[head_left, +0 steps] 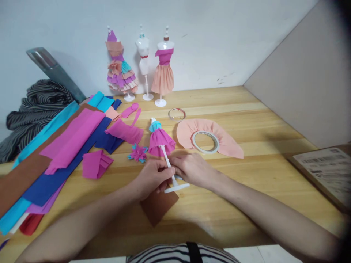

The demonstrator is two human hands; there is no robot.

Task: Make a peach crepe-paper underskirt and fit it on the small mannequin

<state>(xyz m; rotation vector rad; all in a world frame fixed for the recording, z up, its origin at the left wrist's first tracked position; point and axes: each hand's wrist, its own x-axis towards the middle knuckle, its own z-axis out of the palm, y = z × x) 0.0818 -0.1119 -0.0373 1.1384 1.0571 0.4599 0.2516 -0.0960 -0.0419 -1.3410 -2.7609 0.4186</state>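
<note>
A small dress form [168, 164] leans over the table, its white pole and round base tilted toward me. It wears a turquoise crepe-paper top [155, 126] and a gathered magenta skirt [161, 141]. My left hand [153, 177] is closed around the pole, thumb in front. Close against the pole, below the skirt, my right hand [193, 168] has its fingers curled in; whatever they pinch is hidden. A bit of something pale blue shows under the hands, too covered to name. Beneath my left hand lies a brown paper piece [159, 206].
Crepe-paper strips [68, 146] pile up at left beside striped cloth [41, 100]. A magenta flower [138, 152] lies left of the form. A tape roll [194, 143] rests on gathered peach paper [230, 144]. Dressed forms [164, 78] stand by the wall; a cardboard box [323, 171] sits right.
</note>
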